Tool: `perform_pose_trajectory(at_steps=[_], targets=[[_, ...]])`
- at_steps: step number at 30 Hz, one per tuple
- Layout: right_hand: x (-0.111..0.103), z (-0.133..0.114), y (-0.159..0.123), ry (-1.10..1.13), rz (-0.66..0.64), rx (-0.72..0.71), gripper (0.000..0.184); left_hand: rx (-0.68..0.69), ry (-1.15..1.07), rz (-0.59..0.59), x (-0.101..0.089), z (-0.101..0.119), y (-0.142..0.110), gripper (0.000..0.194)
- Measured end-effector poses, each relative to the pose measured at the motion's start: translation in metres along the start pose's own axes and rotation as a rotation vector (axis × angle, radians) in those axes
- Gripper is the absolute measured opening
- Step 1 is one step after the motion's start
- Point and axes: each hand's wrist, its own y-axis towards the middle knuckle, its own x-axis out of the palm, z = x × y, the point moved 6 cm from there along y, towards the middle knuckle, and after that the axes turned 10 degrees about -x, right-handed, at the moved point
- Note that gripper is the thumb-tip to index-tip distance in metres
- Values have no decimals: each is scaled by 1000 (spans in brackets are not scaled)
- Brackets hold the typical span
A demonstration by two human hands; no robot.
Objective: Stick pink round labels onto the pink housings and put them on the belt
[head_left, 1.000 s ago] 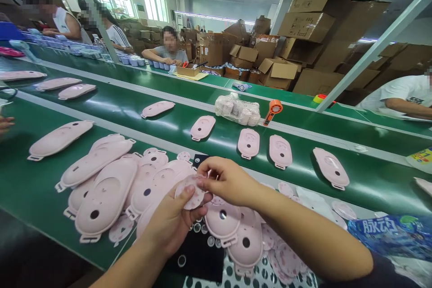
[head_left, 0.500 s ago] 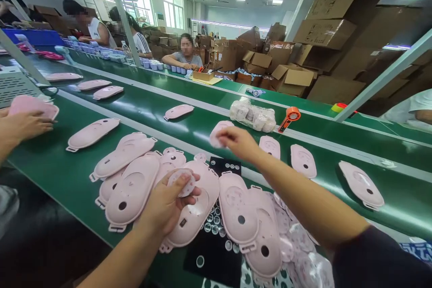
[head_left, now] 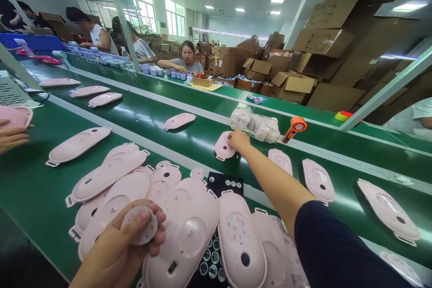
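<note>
Left hand (head_left: 114,252) pinches a pink disc (head_left: 139,226), thumb across its face, fingers behind it, above the near side of the belt (head_left: 347,202). Right hand (head_left: 238,141) is narrow, fingers curled down on a pink shell (head_left: 222,146), just beside a bag of wrapped rolls (head_left: 254,126). Can't tell if it grips the shell or only touches it.

Risks: the disc is held by its rim area on a small pinch, so a slip could drop it into the heap of shells (head_left: 182,234), where it would be hard to find. That heap overlaps and sits close to the near edge; a knock could slide shells off. Right sleeve (head_left: 324,243) crosses above the heap and could catch a shell. Loose clear pads (head_left: 211,263) on the black sheet (head_left: 224,181) could get shoved under shells.

Hidden: shells cover most of the sheet, and the frame cuts off the heap's near end. Disc's back face is out of view. A co-worker's hand (head_left: 11,132) at the left edge holds a shell (head_left: 15,116), partly cut off.
</note>
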Motion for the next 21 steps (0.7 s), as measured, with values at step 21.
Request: perform_pose_trajectory(at_steps=[21], targets=[[-4, 7, 12, -189, -276, -166, 26, -20, 49, -77, 17, -4, 5, 27]])
